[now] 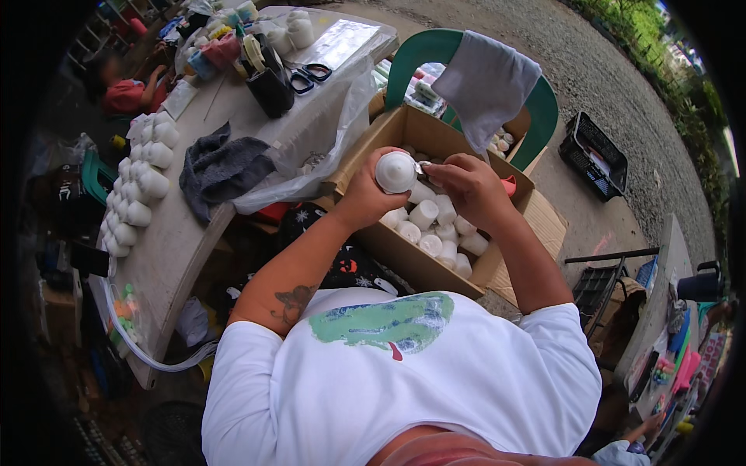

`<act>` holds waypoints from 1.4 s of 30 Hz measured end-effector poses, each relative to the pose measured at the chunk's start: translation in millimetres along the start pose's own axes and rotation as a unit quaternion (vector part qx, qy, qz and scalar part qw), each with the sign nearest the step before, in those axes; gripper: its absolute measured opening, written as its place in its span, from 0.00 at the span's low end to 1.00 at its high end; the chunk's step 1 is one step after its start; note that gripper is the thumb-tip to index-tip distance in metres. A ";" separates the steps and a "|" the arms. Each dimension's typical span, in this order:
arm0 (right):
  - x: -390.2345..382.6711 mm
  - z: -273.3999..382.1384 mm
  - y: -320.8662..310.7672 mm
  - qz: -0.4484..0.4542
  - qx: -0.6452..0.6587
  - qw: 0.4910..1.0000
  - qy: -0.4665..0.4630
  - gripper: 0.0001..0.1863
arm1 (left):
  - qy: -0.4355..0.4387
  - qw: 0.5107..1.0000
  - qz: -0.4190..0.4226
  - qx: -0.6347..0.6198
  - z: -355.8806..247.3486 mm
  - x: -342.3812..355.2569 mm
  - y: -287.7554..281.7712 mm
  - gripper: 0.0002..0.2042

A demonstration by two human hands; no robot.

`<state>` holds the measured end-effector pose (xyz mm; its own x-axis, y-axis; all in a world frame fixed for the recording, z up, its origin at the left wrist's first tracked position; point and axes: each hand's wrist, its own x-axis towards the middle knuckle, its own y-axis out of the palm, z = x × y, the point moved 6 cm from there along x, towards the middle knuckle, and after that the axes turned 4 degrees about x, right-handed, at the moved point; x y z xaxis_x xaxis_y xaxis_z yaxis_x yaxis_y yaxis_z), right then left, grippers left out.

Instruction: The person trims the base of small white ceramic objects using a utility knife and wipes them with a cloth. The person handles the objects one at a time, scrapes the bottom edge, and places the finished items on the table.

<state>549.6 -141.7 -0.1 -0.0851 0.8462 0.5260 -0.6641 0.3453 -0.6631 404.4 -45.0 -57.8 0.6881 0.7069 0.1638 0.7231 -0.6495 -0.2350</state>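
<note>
My left hand [364, 194] is closed around a white, round cup-shaped piece [395, 172], its domed end with a raised middle facing up. Pinched in the fingers of my right hand [472, 186] is a small shiny piece [420, 168], perhaps metal, whose tip meets the edge of the white piece; its kind is too small to make out. Both hands are above an open cardboard box [420, 268], which holds many similar white pieces [430, 245]. Something orange-red [509, 186] shows beside my right wrist.
To the left, a long table [183, 256] carries rows of white cups [144, 182], a dark grey cloth [225, 167], scissors [311, 76] and a black holder [270, 92]. A green chair [544, 109] draped with a light cloth [489, 81] stands behind the box. A black crate [594, 155] lies right.
</note>
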 end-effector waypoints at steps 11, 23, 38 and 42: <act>3.5 -16.9 1.8 0.013 0.064 0.996 0.066 0.15 | -0.049 0.994 0.054 -0.086 9.5 -5.0 11.1 0.37; -4.9 -2.5 -6.7 -0.015 0.048 0.998 0.047 0.15 | -0.078 0.968 0.014 -0.238 21.6 3.3 0.8 0.39; -5.2 12.1 -2.1 -0.001 -0.067 0.998 -0.003 0.18 | 0.014 0.995 -0.091 0.044 -2.6 -2.8 -4.0 0.34; -3.8 8.4 -3.9 -0.006 -0.094 0.996 -0.006 0.18 | 0.034 0.994 -0.078 0.066 -16.0 -6.4 2.5 0.32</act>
<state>546.3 -149.7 4.9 -0.0881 0.8369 0.5401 -0.5149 0.4259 -0.7440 402.8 -55.7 -44.1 0.5732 0.7733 0.2711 0.8108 -0.4873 -0.3243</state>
